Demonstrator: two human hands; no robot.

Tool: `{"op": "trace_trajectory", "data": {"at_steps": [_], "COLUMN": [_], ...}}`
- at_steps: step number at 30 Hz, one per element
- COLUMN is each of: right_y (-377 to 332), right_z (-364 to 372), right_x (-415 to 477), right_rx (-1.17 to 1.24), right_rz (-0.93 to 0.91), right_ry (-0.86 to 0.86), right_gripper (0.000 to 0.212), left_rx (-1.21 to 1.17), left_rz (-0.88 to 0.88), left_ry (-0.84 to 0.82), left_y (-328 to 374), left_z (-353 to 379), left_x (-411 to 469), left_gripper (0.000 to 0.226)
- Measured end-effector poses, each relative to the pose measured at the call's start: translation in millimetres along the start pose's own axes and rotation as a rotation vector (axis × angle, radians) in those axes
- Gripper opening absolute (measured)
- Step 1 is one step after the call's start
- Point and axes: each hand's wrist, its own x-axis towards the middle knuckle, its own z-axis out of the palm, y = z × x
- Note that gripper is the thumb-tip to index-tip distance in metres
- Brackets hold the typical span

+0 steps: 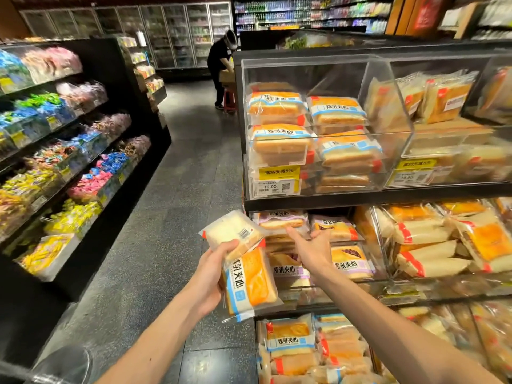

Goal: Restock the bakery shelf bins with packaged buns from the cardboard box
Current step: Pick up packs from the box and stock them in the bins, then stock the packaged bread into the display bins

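Two clear-wrapped bun packs sit at frame centre in my left hand [210,275]: an orange-topped pack with a blue stripe [250,284] and a pale pack [232,231] above it. My fingers curl round both, leaving the other hand free. My right hand [310,245], fingers spread and holding nothing, reaches at the purple-labelled packs [350,263] on the middle shelf, probably to clear room. Matching blue-striped packs [279,106] fill the clear bin at upper right.

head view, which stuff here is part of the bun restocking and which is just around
Job:
- left hand gripping two bun packs
- right hand, open, reaching at the purple-label buns in the middle bin
- blue-label buns in the top bin

Just around:
- wrapped sweets across the aisle
- drinks fridges
- person down the aisle
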Motion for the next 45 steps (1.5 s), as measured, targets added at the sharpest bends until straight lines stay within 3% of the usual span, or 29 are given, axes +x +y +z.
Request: {"op": "trace_trajectory", "data": {"at_steps": [2,5,7,16,24,28,32,34,37,39,42,45], "right_y": [-4.6,-14.5,-20.2,-58.7,-104.5,-131.2,-151.2,-161.3,-178.5,-188.0,-196.0,-200.9], "right_z": [-5.3,-9.0,-8.7,-36.6,-95.0,-118.5,-135.4,-144.8,-161.1,-169.2,-176.1,-179.3], "right_x": [-24.5,-61.7,-76.7,-78.0,-67.7,-61.4,-46.2,-36.4,-16.9,-5.5,3.6,11.8], "right_rx": [0.064,0.165,0.254,0.118,0.322,0.434,0.440,0.458,0.495,0.529,0.572,0.573], "right_rz": [-0.006,0.061,0.069,-0.133,-0.192,-0.221,-0.231,-0.222,-0.252,-0.255,-0.242,-0.254], "right_ry": [-0.154,-0.624,-0.797,-0.643,-0.706,-0.755,-0.657,-0.571,-0.410,-0.324,-0.259,-0.258], "right_gripper": [0.056,0.053,0.047,0.033,0.051,0.055,0.047,0.045,0.037,0.043,0.046,0.050], "left_rx": [-0.022,-0.092,-0.116,-0.039,-0.058,-0.040,0.298,0.637,1.216,1.573,1.951,2.143], "left_rz": [0.017,0.062,0.120,0.455,0.815,0.930,1.156,1.365,1.686,1.850,1.947,1.872], "left_ry": [-0.015,0.001,0.004,0.054,0.169,0.137,0.267,0.405,0.491,0.514,0.482,0.501], "left_y": [-0.4,-0.8,2.0,41.7,87.6,102.3,128.1,151.3,185.4,200.5,216.6,229.4], "left_z": [-0.4,3.8,9.6,29.6,77.3,113.8,134.2,136.6,141.3,145.3,143.3,144.5], "left_x": [-1.5,-3.0,-6.3,-27.8,-58.9,-68.3,-62.5,-53.1,-27.8,-6.3,32.1,61.2], "left_gripper": [0.040,0.041,0.038,0.029,0.024,0.031,0.021,0.015,0.041,0.041,0.022,0.022]}}
